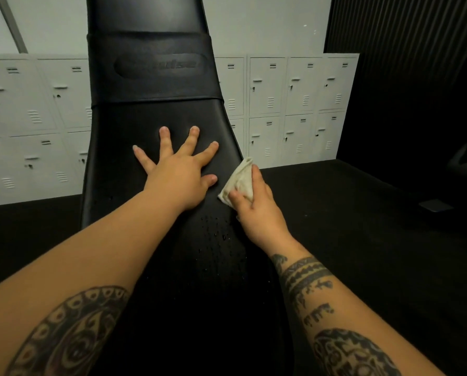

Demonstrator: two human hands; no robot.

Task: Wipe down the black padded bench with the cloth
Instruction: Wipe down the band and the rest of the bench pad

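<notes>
the cloth [240, 180] is looking soft, thin and light, bunching into a crumpled wad, so it is probably best held in the palm with the fingers pressing it flat. the right hand [256, 207] is gripping it, thumb and fingers curling round it, at the right edge of the black padded bench [150, 118]. the bench cover is looking smooth and slick, with droplets [221, 234] lying nearer the person. the left hand [180, 180] is pressing flat on the pad just beside the cloth, holding nothing, fingers spreading wide and forearm reaching forward.
</notes>
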